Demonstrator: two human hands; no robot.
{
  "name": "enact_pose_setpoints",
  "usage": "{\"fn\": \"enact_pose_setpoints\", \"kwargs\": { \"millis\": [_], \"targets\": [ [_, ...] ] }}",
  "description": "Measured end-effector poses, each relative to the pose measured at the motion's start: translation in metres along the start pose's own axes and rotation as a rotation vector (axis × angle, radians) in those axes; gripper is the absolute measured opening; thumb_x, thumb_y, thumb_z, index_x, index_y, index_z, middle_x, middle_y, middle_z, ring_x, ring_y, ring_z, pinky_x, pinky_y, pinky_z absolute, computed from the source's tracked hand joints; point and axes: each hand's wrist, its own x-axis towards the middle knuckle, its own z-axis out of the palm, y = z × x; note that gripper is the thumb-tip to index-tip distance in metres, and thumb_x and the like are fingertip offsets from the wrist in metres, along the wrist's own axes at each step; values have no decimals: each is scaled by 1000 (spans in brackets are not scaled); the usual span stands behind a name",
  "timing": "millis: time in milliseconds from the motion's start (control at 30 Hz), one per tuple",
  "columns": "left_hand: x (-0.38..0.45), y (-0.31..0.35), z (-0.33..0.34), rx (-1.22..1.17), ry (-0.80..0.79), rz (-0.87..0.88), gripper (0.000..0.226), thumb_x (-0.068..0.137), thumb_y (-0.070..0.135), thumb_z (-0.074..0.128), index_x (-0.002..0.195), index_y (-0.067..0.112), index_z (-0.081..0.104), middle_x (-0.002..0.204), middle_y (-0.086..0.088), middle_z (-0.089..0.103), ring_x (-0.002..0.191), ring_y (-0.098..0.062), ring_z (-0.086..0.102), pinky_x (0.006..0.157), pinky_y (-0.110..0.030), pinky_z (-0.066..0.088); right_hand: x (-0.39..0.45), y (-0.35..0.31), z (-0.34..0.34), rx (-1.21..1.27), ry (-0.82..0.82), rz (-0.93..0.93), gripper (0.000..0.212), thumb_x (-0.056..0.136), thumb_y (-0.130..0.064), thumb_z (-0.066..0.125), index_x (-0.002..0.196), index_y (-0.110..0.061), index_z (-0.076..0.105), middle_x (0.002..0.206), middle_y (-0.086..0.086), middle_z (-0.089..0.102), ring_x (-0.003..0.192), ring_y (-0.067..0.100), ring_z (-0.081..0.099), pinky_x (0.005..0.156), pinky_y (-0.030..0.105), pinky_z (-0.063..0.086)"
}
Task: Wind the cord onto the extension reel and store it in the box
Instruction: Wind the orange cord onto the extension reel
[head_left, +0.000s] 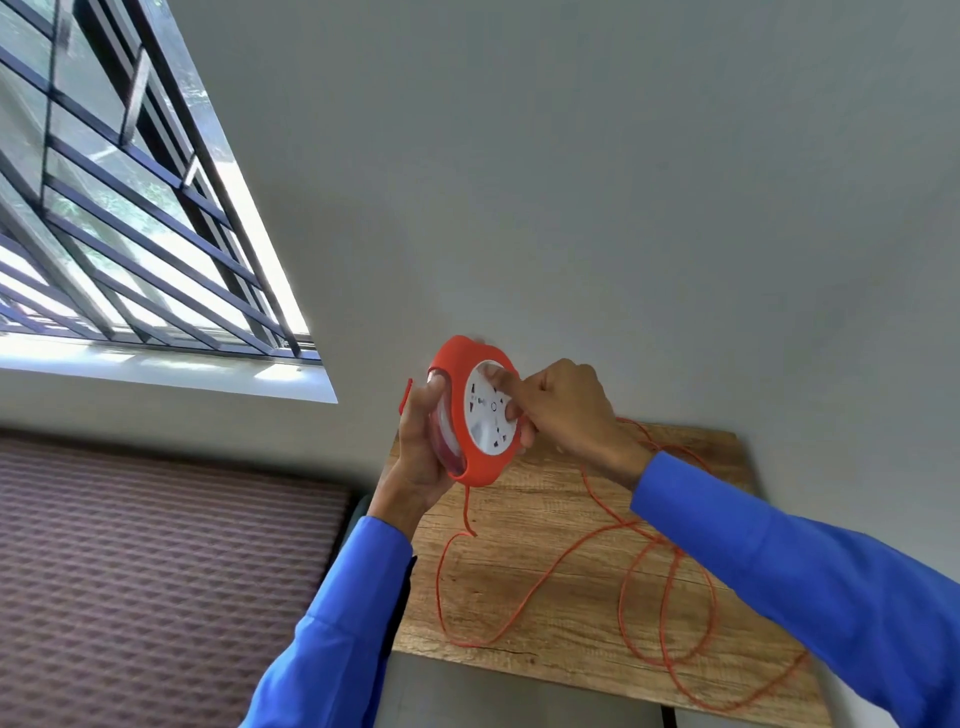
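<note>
My right hand (563, 410) has fingertips pressed on the white socket face of the extension reel (480, 413), fingers curled. My left hand (423, 452) grips the reel's orange rim from the left side, holding it up above the wooden table (545, 519). Orange cord (519, 587) hangs from the reel's bottom edge and lies in loose loops across the tabletop. Blue sleeves (810, 582) on both arms. Barred window (130, 208) up left.
</note>
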Motion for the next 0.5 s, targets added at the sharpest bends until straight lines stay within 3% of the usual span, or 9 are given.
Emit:
{"fn": "enact_pose_setpoints", "kwargs": {
  "millis": [67,133,200,267,333,400,500],
  "targets": [
    [0,-1,-3,-24,73,9,81,97,67,67,155,11,56,138,-19,69,123,-38,70,95,-53,63,-3,8,-9,-359,67,-318,59,105,-59,53,70,-18,77,57,-4,69,51,17,65,53,28,44],
    [1,1,-4,-55,116,38,89,93,70,70,157,11,54,143,-21,65,128,-39,66,98,-54,61,-6,20,-16,-624,134,-738,31,104,-39,65,88,-15,78,80,1,74,55,25,66,49,28,42],
    [2,5,-3,-66,152,46,93,87,72,74,154,10,58,141,-22,67,127,-39,66,100,-53,60,-10,30,-22,-780,67,-1018,18,102,-27,67,112,-13,74,106,10,77,64,28,70,49,33,51],
    [2,10,0,-72,165,26,92,83,74,76,149,10,64,140,-22,69,126,-39,68,101,-53,61,-11,38,-25,-930,-54,-1149,34,103,-19,59,137,-19,57,127,15,72,73,27,70,54,37,57],
    [1,13,1,-85,168,11,88,84,74,75,145,11,68,139,-21,70,126,-38,69,103,-52,60,-8,39,-30,-1035,-80,-1199,57,100,-7,57,150,-26,39,140,18,64,76,26,66,56,37,58],
    [0,13,0,-103,170,-6,85,87,73,73,144,11,69,137,-21,72,125,-37,70,102,-52,60,-2,33,-38,-1057,-87,-1172,71,98,-1,58,157,-33,35,155,24,53,76,28,65,56,39,59],
    [0,9,-4,-97,141,-55,88,92,73,68,151,8,62,140,-25,69,126,-42,69,98,-57,61,6,20,-46,-1083,-137,-1181,71,102,-3,48,159,-42,32,162,29,42,62,28,59,51,40,57]
  ]
}}
